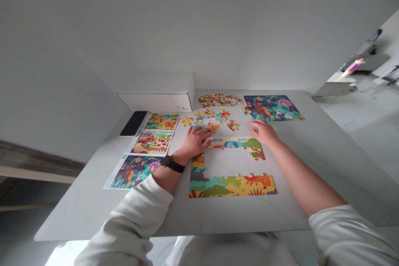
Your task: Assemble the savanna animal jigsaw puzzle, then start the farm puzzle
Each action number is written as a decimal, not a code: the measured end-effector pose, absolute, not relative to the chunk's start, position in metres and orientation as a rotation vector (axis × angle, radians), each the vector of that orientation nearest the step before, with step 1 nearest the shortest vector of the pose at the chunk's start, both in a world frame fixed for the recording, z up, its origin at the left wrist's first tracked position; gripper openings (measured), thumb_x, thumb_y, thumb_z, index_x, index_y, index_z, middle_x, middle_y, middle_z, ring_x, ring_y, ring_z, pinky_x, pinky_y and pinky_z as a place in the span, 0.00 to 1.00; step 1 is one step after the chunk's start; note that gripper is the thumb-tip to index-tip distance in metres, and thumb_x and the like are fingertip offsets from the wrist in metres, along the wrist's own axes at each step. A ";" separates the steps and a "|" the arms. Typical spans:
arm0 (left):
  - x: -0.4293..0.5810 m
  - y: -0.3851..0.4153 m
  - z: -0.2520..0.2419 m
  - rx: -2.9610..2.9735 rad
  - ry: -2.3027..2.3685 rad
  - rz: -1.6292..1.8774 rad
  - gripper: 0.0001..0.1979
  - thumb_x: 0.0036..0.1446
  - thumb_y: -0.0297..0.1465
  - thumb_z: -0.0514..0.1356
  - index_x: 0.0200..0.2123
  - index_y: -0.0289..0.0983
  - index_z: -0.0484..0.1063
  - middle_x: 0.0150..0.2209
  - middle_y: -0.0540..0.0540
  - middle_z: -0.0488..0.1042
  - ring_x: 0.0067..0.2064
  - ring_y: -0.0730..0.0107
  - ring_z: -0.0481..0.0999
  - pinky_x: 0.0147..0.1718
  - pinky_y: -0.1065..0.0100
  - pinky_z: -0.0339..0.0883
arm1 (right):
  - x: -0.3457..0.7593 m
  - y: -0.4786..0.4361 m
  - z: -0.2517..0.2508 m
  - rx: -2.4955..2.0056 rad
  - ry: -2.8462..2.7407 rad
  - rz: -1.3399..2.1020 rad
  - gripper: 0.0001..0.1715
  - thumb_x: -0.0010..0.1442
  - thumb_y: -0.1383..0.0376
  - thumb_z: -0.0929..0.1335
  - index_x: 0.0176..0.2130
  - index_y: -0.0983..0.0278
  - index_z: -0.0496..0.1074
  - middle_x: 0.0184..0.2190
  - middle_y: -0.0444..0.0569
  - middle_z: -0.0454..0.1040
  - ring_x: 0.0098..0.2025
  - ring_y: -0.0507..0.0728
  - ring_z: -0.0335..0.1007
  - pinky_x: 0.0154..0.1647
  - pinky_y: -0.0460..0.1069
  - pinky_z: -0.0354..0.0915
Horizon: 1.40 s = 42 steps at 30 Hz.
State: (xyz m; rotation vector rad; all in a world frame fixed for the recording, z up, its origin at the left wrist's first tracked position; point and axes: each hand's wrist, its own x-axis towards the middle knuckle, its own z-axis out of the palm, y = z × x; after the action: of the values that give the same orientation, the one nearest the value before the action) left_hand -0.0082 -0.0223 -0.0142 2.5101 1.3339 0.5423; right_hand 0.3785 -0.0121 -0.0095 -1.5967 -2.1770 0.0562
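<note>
A partly assembled jigsaw puzzle [232, 189] lies before me as a border with a gap on its right side and a bare middle. My left hand [197, 140] rests palm down over its upper left corner, fingers apart, the fingertips by an orange loose piece [213, 127]. What lies under the palm is hidden. Just above the top right of the border is my right hand [264, 131], its fingers apart and nothing seen between them. To the left of those fingers lies a single loose piece [232, 125]. Several more loose pieces [222, 116] are scattered beyond my left hand.
A heap of puzzle pieces [220, 100] lies near the wall, with a finished dark puzzle [274, 108] right of it. On the left are a picture sheet [152, 141] with three designs, a black phone [134, 123] and a white box [156, 102]. The table's front edge [237, 231] is close to me.
</note>
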 end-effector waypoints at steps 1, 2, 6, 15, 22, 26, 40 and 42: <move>-0.008 -0.022 -0.014 2.510 1.330 0.541 0.22 0.76 0.45 0.54 0.64 0.49 0.80 0.68 0.47 0.77 0.71 0.47 0.68 0.75 0.36 0.47 | 0.376 -0.010 -0.007 -1.556 -2.205 0.080 0.22 0.68 0.68 0.67 0.57 0.59 0.83 0.54 0.55 0.82 0.55 0.65 0.78 0.62 0.59 0.72; -0.008 -0.022 -0.013 2.511 1.325 0.539 0.22 0.76 0.45 0.54 0.64 0.48 0.80 0.68 0.47 0.77 0.71 0.47 0.68 0.75 0.36 0.48 | 0.373 -0.009 -0.005 -1.512 -2.235 0.105 0.22 0.68 0.67 0.68 0.58 0.58 0.83 0.55 0.54 0.81 0.56 0.64 0.78 0.64 0.59 0.71; -0.008 -0.021 -0.012 2.511 1.309 0.550 0.21 0.75 0.44 0.55 0.63 0.49 0.80 0.67 0.48 0.78 0.70 0.48 0.68 0.75 0.37 0.50 | 0.357 -0.001 0.000 -1.381 -2.392 0.211 0.22 0.70 0.65 0.69 0.59 0.54 0.83 0.56 0.52 0.80 0.58 0.63 0.77 0.66 0.60 0.70; -0.007 -0.023 -0.010 2.502 1.326 0.540 0.21 0.76 0.43 0.53 0.63 0.50 0.80 0.68 0.48 0.77 0.70 0.47 0.68 0.75 0.37 0.48 | 0.340 0.027 0.006 -1.737 -2.339 0.096 0.19 0.71 0.59 0.71 0.58 0.58 0.83 0.57 0.57 0.82 0.59 0.67 0.78 0.62 0.59 0.71; -0.007 -0.023 -0.010 2.487 1.340 0.521 0.22 0.76 0.43 0.53 0.64 0.51 0.80 0.69 0.49 0.75 0.72 0.46 0.67 0.76 0.34 0.45 | 0.326 0.050 0.004 -2.041 -2.159 0.184 0.28 0.64 0.52 0.77 0.59 0.64 0.81 0.60 0.66 0.80 0.59 0.71 0.78 0.59 0.59 0.72; -0.005 -0.023 -0.010 2.481 1.341 0.487 0.22 0.77 0.44 0.52 0.65 0.52 0.78 0.71 0.49 0.74 0.74 0.45 0.64 0.76 0.31 0.41 | 0.325 0.067 0.005 -2.095 -2.095 0.309 0.36 0.60 0.53 0.79 0.63 0.63 0.77 0.57 0.62 0.82 0.57 0.69 0.80 0.56 0.56 0.73; -0.004 -0.019 0.008 2.452 1.197 0.889 0.17 0.74 0.39 0.57 0.58 0.42 0.80 0.63 0.40 0.79 0.66 0.54 0.75 0.72 0.45 0.61 | 0.334 0.037 0.017 -1.412 -1.617 0.938 0.27 0.51 0.60 0.80 0.49 0.59 0.75 0.33 0.43 0.79 0.36 0.57 0.77 0.44 0.54 0.75; 0.000 -0.025 0.020 2.343 1.166 1.051 0.14 0.74 0.39 0.58 0.54 0.41 0.81 0.58 0.40 0.82 0.61 0.56 0.79 0.67 0.50 0.68 | 0.338 0.017 0.025 -1.263 -1.519 1.034 0.31 0.50 0.57 0.82 0.51 0.58 0.75 0.35 0.43 0.79 0.37 0.57 0.77 0.43 0.55 0.77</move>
State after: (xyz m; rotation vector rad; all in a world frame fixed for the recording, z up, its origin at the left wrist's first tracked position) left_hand 0.0001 -0.0250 0.0199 2.3425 1.1657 1.0506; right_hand 0.3382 0.0167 0.0251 -1.2633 -1.5189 1.0336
